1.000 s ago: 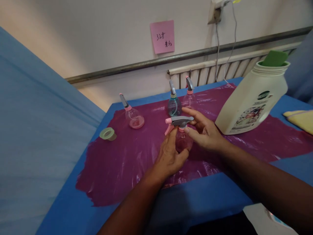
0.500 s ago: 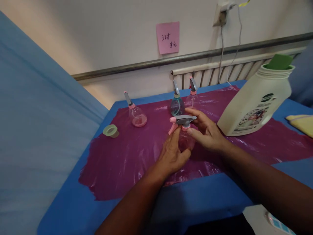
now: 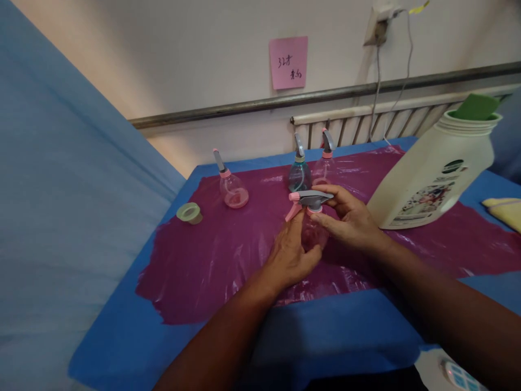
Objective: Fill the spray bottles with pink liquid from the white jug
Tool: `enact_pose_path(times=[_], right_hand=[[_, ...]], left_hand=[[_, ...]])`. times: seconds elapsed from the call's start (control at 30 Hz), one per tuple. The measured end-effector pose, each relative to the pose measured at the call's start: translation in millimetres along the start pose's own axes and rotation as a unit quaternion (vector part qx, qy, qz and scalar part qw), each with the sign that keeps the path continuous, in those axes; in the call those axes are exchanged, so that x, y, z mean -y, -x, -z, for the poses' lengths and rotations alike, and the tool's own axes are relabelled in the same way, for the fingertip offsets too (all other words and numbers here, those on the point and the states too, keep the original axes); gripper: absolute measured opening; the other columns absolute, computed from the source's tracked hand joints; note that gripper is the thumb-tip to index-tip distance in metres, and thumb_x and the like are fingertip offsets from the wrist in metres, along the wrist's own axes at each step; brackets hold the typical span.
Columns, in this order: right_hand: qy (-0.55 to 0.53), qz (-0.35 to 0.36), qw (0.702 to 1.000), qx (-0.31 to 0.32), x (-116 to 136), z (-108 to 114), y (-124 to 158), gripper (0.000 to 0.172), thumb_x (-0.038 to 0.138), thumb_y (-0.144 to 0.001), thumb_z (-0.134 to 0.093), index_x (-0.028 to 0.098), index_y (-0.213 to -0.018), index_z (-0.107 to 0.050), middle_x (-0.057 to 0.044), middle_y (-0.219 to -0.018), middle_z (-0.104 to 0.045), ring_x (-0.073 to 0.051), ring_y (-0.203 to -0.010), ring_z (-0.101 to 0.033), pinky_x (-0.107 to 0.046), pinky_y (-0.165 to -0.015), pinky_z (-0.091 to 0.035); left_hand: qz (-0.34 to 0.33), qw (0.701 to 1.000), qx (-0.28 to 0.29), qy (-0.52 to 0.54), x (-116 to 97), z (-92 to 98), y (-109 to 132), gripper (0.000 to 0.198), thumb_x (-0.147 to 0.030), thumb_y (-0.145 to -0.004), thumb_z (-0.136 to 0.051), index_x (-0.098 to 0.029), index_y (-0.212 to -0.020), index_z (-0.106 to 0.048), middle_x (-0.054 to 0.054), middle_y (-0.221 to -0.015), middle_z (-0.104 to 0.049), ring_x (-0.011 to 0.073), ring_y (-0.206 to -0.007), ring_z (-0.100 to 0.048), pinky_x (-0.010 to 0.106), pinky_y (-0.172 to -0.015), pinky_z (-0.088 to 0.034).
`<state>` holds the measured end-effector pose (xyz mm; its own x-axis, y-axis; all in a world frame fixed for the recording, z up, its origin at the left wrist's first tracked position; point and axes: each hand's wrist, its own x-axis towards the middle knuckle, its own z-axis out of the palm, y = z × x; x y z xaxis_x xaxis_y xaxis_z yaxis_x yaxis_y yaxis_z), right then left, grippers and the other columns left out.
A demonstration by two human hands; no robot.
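Observation:
A small clear pink spray bottle (image 3: 312, 232) stands on the magenta plastic sheet (image 3: 211, 266) in the middle of the table. My left hand (image 3: 291, 258) is wrapped round its round body. My right hand (image 3: 345, 220) pinches the grey and pink trigger head (image 3: 309, 199) at the bottle's neck. Three more small spray bottles stand farther back: a pink one (image 3: 231, 191) at the left, a teal one (image 3: 300, 172) and a pink one (image 3: 325, 163) side by side behind my hands.
A large white detergent jug (image 3: 433, 174) with a green flap in its mouth stands at the right. A green cap (image 3: 189, 213) lies at the sheet's left edge. Yellow cloth (image 3: 507, 210) lies far right. Blue cloth (image 3: 134, 336) covers the table; a radiator and a pink note are behind.
The view has drifted slightly, so everything sits a little more to the right. My right fingers have closed further round the trigger head. The bottles and the jug have not moved.

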<state>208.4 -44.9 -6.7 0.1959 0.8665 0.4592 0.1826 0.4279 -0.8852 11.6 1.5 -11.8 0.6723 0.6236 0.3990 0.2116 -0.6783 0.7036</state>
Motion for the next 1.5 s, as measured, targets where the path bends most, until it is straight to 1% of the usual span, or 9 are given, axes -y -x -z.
enact_pose_path(times=[0.3, 0.57, 0.63, 0.7, 0.8, 0.87, 0.97, 1.13, 1.5], right_hand=[[0.050, -0.015, 0.999, -0.010, 12, 14, -5, 0.035, 0.055, -0.095, -0.092, 0.031, -0.117, -0.079, -0.004, -0.109, -0.084, -0.026, -0.099, -0.079, -0.046, -0.096, -0.066], [0.188, -0.009, 0.976, 0.112, 45, 38, -26, 0.032, 0.061, -0.098, -0.086, 0.031, -0.110, -0.086, -0.005, -0.105, -0.086, -0.028, -0.098, -0.078, -0.045, -0.094, -0.063], [0.222, -0.010, 0.966, 0.133, 53, 39, -35, 0.035, 0.064, -0.098, -0.084, 0.030, -0.105, -0.086, -0.005, -0.102, -0.086, -0.029, -0.096, -0.078, -0.045, -0.092, -0.062], [0.258, -0.012, 0.957, 0.130, 58, 36, -46, 0.041, 0.069, -0.097, -0.083, 0.028, -0.099, -0.086, -0.005, -0.094, -0.084, -0.027, -0.087, -0.075, -0.041, -0.082, -0.060], [0.298, -0.016, 0.949, 0.103, 61, 25, -68, 0.043, 0.068, -0.095, -0.080, 0.025, -0.093, -0.083, -0.004, -0.086, -0.080, -0.022, -0.075, -0.067, -0.035, -0.068, -0.051], [0.321, -0.025, 0.943, 0.081, 60, 14, -85, 0.038, 0.063, -0.096, -0.078, 0.025, -0.092, -0.081, -0.004, -0.082, -0.078, -0.021, -0.072, -0.065, -0.034, -0.066, -0.048], [0.358, -0.053, 0.931, 0.053, 56, -9, -110, 0.032, 0.055, -0.095, -0.075, 0.024, -0.091, -0.079, -0.004, -0.078, -0.076, -0.022, -0.070, -0.064, -0.035, -0.064, -0.045], [0.414, -0.060, 0.908, 0.027, 39, -55, -151, 0.024, 0.043, -0.095, -0.073, 0.020, -0.093, -0.079, -0.005, -0.081, -0.077, -0.022, -0.076, -0.067, -0.034, -0.069, -0.044], [0.467, -0.080, 0.880, -0.019, -1, -115, -197, 0.028, 0.038, -0.103, -0.068, 0.015, -0.111, -0.082, -0.020, -0.112, -0.086, -0.033, -0.103, -0.078, -0.039, -0.088, -0.053]], left_hand=[[-0.014, 1.000, 0.023, 0.009, 6, -4.1, 6, 0.109, -0.019, -0.091, -0.079, -0.030, -0.182, -0.022, 0.018, -0.187, -0.042, 0.0420, -0.173, -0.046, 0.068, -0.139, -0.045], [0.033, 0.999, 0.042, 0.012, 10, -12.6, 8, 0.109, -0.020, -0.087, -0.078, -0.024, -0.181, -0.023, 0.023, -0.185, -0.044, 0.0459, -0.171, -0.047, 0.070, -0.138, -0.046], [0.041, 0.999, 0.028, 0.015, 10, -14.3, 7, 0.107, -0.019, -0.088, -0.075, -0.022, -0.181, -0.023, 0.025, -0.186, -0.040, 0.0464, -0.173, -0.044, 0.071, -0.140, -0.043], [0.046, 0.998, -0.033, 0.019, 10, -14.3, 6, 0.098, -0.015, -0.088, -0.072, -0.023, -0.176, -0.031, 0.023, -0.182, -0.046, 0.0435, -0.171, -0.047, 0.069, -0.139, -0.044], [0.069, 0.981, -0.178, 0.037, 8, -10.0, 3, 0.071, -0.011, -0.089, -0.068, -0.025, -0.156, -0.049, 0.018, -0.156, -0.068, 0.0354, -0.148, -0.068, 0.060, -0.127, -0.056], [0.084, 0.970, -0.221, 0.062, 7, -6.3, 2, 0.051, -0.013, -0.094, -0.067, -0.025, -0.143, -0.056, 0.012, -0.133, -0.076, 0.0292, -0.123, -0.077, 0.051, -0.111, -0.064], [0.053, 0.984, -0.160, 0.065, 5, -5.4, 5, 0.029, -0.018, -0.102, -0.065, -0.026, -0.130, -0.064, 0.005, -0.111, -0.081, 0.0233, -0.098, -0.080, 0.041, -0.095, -0.066], [-0.079, 0.996, -0.025, -0.045, 4, -13.7, 12, 0.018, -0.021, -0.104, -0.063, -0.023, -0.118, -0.074, 0.006, -0.107, -0.084, 0.0250, -0.097, -0.082, 0.039, -0.091, -0.066], [-0.077, 0.984, 0.009, -0.161, 12, -8.3, 8, 0.014, -0.019, -0.098, -0.064, -0.022, -0.107, -0.075, 0.008, -0.102, -0.084, 0.0275, -0.091, -0.080, 0.038, -0.074, -0.063]])
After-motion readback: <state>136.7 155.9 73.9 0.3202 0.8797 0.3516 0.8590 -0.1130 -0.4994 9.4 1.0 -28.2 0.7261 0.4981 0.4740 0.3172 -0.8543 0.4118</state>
